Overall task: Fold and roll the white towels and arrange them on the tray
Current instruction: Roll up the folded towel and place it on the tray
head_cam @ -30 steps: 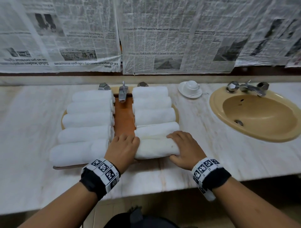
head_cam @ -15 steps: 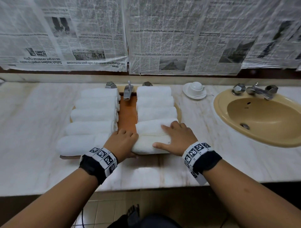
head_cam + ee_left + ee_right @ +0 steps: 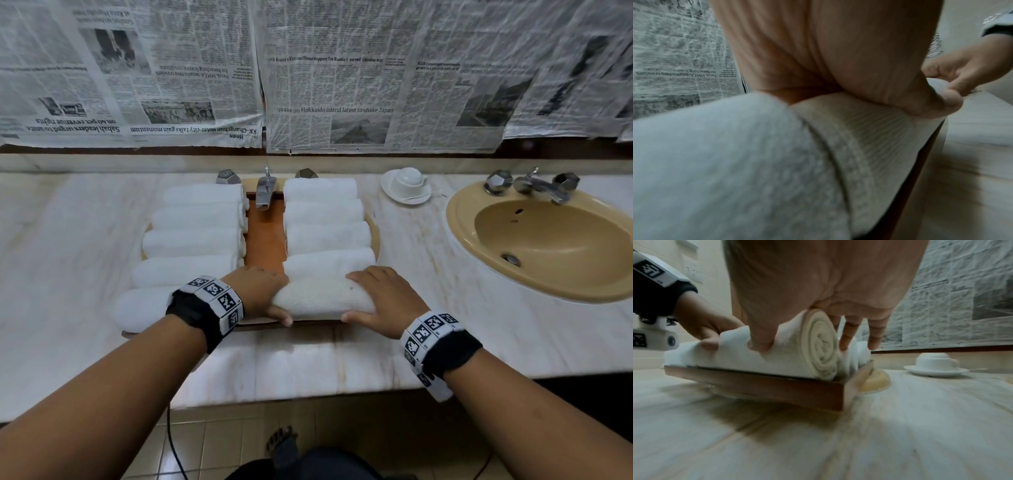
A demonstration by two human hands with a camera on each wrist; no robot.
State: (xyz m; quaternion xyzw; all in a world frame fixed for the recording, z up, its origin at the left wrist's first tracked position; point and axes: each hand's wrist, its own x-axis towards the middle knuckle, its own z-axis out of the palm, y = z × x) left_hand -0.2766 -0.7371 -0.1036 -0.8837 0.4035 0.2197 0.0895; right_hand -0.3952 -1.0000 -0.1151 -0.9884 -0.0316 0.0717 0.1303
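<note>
- The left hand (image 3: 260,291) and the right hand (image 3: 380,298) each wrap one end of the rolled towel (image 3: 322,298), so it stays tight.
- It sits on the tray (image 3: 760,386), at its near edge, lined up with its row.
</note>
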